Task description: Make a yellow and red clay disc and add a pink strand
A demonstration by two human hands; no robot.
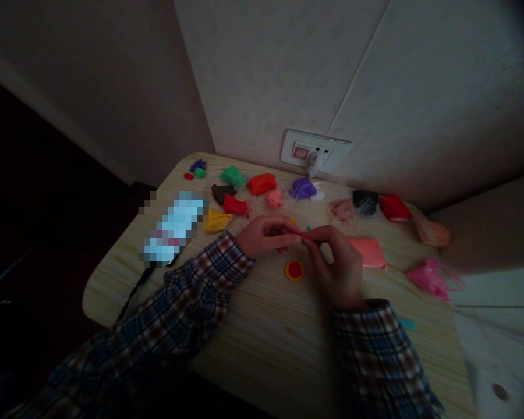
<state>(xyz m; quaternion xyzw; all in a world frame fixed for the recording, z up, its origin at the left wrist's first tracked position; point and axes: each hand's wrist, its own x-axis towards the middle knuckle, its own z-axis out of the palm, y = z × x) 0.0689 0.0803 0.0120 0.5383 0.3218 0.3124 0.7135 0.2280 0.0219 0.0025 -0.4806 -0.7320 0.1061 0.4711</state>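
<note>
Above the middle of the table, my left hand [268, 235] and my right hand [338, 267] meet at the fingertips. Between them shows a small red piece of modelling clay [303, 235], pinched from both sides and mostly covered by the fingers. Just below lies a yellow clay disc [287, 277] topped with a red round [294, 269]. Beside my right hand is a flat salmon-pink packet of clay [370, 252], partly hidden behind it. A yellow bag of clay [217, 220] lies to the left of my left hand.
Bags of clay, including green [233, 176], orange-red [262, 184], purple [303, 188] and black [366, 202], line the back of the wooden table [266, 337]. A lit phone [174, 224] with a cable [135, 289] lies left. A pink bag [430, 277] and turquoise strip [407, 323] lie right.
</note>
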